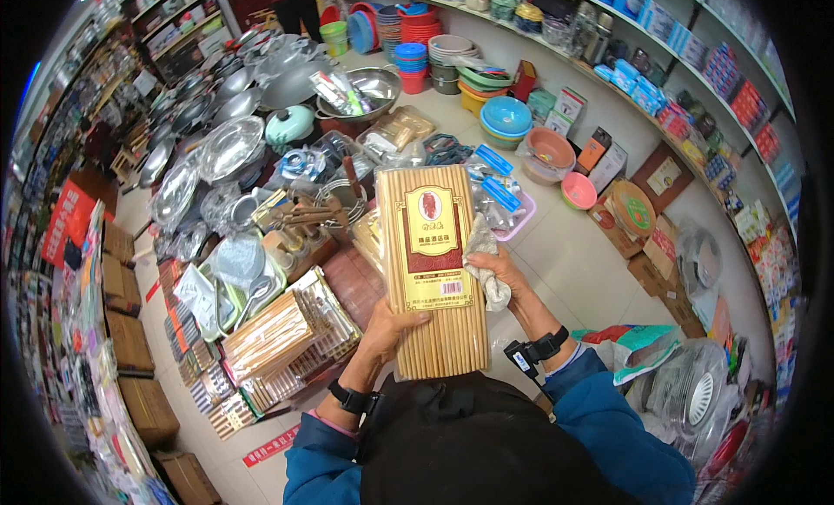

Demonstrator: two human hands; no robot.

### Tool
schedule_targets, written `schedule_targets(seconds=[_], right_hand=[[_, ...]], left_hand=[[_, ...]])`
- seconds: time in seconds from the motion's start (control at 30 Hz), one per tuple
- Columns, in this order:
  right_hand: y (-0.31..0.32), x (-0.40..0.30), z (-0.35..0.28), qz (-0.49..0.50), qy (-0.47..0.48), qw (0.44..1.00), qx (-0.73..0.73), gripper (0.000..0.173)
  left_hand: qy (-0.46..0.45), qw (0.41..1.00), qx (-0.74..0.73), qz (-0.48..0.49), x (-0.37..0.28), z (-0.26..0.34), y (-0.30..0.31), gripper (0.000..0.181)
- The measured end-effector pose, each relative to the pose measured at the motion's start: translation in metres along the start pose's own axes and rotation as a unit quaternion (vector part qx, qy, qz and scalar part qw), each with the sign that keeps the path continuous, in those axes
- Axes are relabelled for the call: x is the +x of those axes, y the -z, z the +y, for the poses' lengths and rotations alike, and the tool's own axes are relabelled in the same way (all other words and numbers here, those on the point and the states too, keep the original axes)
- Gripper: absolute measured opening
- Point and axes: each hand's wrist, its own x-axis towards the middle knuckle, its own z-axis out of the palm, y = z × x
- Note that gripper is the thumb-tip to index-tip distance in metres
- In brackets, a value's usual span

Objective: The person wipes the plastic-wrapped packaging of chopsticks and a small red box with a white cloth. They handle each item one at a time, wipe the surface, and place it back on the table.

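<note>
My left hand grips the lower left edge of a flat plastic-wrapped pack of wooden chopsticks, its thumb on the front. The pack is held up before me and bears a yellow and dark red printed label. At the pack's right edge my right hand is closed on a crumpled light grey cloth; part of the cloth lies against the pack. To the left, more wrapped chopstick packs are stacked on a low display. Wooden-handled utensils stand behind them.
Woks and pans crowd the far left. Plastic basins and stacked buckets stand on the tiled floor ahead. Cardboard boxes line the left; goods shelves run along the right. A person in dark clothes stands at the back.
</note>
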Motion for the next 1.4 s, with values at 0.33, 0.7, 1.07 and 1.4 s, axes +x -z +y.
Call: schedule_targets(seconds=[0.33, 0.7, 1.07, 1.4], right_hand=[[0.011, -0.047, 0.007, -0.015, -0.016, 0.952, -0.306, 0.035], [-0.124, -0.023, 0.002, -0.156, 0.490, 0.589, -0.624, 0.034], [-0.042, 0.104, -0.127, 0.173, 0.289, 0.743, -0.578, 0.030], [-0.044, 0.046, -0.052, -0.056, 0.168, 0.961, -0.212, 0.044]], left_hand=[[-0.094, 0.993, 0.000, 0.071, -0.007, 0.000, 0.030, 0.049], [-0.228, 0.846, 0.479, 0.049, -0.002, 0.000, 0.015, 0.039], [-0.052, 0.992, 0.116, 0.030, -0.025, 0.024, 0.003, 0.054], [-0.154, 0.988, -0.025, 0.021, 0.009, 0.023, -0.004, 0.055]])
